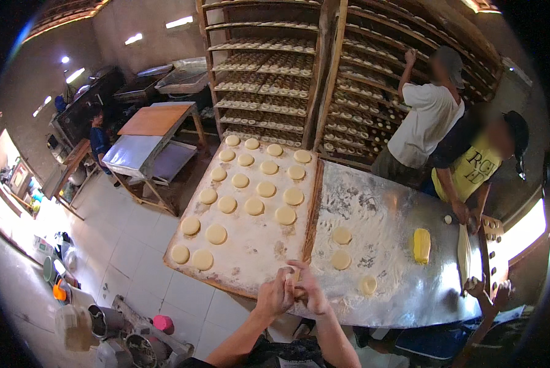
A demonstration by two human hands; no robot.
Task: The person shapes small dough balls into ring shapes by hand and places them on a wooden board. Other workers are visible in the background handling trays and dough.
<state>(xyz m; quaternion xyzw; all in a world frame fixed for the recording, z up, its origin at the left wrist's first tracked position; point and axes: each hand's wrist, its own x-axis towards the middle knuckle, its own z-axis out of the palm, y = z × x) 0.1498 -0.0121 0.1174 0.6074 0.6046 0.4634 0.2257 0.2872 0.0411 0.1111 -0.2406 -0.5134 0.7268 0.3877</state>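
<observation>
My left hand point(276, 292) is closed at the near edge of the floured board, its fingertips pinched together; whatever they hold, if anything, is too small to make out. Close beside it is my right hand point(312, 292), its fingers smeared by motion, one of them reaching across toward the left hand. Flat round dough discs point(227, 204) lie in rough rows on the floured wooden board point(259, 242). To the right of my hands, three more discs, one of them a pale dough disc point(341, 260), rest on the flour-dusted metal table point(388, 294).
A yellow block point(421, 245) sits on the metal table. At its right end a person in a yellow shirt point(476, 175) handles a long dough strip point(464, 251). Another person in white point(423, 119) reaches into tall racks point(262, 80). Buckets and machinery point(134, 343) stand lower left.
</observation>
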